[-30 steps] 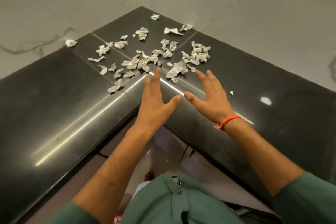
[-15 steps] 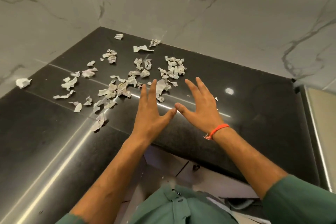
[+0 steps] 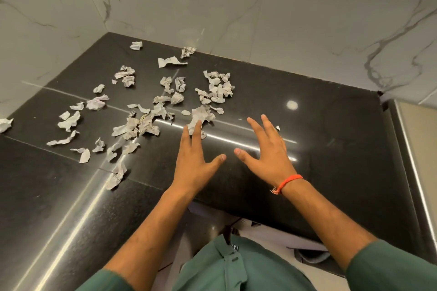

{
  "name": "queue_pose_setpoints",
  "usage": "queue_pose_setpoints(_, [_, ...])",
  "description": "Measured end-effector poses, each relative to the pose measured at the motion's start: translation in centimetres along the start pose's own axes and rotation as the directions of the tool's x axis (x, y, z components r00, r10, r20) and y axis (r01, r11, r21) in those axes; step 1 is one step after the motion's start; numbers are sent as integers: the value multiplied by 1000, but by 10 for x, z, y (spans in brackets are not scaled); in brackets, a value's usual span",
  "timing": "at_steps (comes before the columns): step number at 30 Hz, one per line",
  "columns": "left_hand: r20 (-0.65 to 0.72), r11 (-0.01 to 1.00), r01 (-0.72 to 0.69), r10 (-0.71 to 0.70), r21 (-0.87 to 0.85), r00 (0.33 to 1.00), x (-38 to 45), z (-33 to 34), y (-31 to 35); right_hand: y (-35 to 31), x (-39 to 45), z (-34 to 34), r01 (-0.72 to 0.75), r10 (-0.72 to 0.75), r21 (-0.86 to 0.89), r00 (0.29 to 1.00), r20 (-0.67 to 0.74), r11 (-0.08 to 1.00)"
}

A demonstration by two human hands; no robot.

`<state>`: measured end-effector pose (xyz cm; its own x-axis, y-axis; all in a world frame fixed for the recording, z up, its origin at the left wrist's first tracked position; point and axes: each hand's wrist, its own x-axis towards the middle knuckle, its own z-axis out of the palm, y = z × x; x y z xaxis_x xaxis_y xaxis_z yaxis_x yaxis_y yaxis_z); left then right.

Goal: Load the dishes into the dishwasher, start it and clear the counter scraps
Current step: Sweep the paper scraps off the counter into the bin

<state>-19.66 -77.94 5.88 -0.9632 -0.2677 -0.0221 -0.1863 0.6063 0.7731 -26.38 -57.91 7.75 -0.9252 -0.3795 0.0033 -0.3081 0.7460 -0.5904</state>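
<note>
Several crumpled white paper scraps lie scattered over the black corner counter, mostly left of centre. My left hand hovers over the counter with straight fingers, its fingertips at the edge of one larger scrap. My right hand, with an orange band at the wrist, is spread open just to the right, over bare counter, near a tiny white fleck. Neither hand holds anything. No dishes or dishwasher are visible.
Marble-patterned walls close the corner behind the counter. One scrap lies at the far left edge. A pale surface with a metal strip adjoins the counter on the right. Floor and my green clothing show below the counter edge.
The view has swung right and closer to the counter. Both hands have stayed open and spread, reaching slightly further forward over the counter toward the scraps.
</note>
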Motion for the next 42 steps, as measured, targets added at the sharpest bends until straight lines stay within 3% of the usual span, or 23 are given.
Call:
queue_pose_setpoints(7, [19,956,146,-156,253,987,24,20,-39,51,20,-1,-62,59,-109,998,-32,992])
queue_pose_setpoints(15, [-111,874,113,-69,473,991,33,42,-44,116,42,12,-167,172,-452,985,-31,876])
queue_pose_setpoints(27, [-133,872,135,-82,471,988,75,43,-38,72,110,52,144,-79,-489,985,151,860])
queue_pose_setpoints(32, [-139,868,135,-78,478,987,96,40,-41,66,123,57,376,-253,-444,916,312,813])
queue_pose_setpoints(35, [-144,863,135,-73,488,987,106,38,-42,63,140,54,544,-400,-368,825,400,754])
queue_pose_setpoints(37, [-148,861,135,-70,491,987,110,38,-43,58,161,51,589,-474,-324,799,371,740])
queue_pose_setpoints(42, [-146,866,157,-99,475,984,116,37,-41,37,236,38,449,-422,-345,893,155,824])
